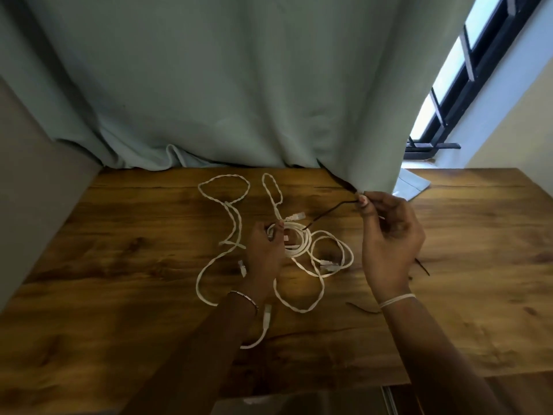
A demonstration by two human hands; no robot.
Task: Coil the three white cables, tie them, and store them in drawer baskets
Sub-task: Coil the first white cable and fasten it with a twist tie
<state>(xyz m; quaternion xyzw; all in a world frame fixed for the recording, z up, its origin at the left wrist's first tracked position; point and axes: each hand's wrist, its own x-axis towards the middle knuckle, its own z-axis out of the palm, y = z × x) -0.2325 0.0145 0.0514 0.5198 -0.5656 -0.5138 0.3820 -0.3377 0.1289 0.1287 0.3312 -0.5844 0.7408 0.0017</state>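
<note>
A tight coil of white cable (300, 241) lies at the middle of the wooden table (149, 265). My left hand (264, 253) grips the coil at its left side. My right hand (389, 244), raised to the right of the coil, pinches a thin dark tie (329, 209) whose far end reaches down to the coil. A twisted white cable (230, 205) sprawls loose to the left. Another loose white cable (332, 259) loops beside and below the coil, its plug ends showing.
A grey-green curtain (239, 100) hangs along the table's back edge. Two more dark ties lie on the table, one (422, 266) behind my right hand, one (362, 307) by my right wrist. A window (449, 94) is at the right, a grey wall (36, 190) at the left.
</note>
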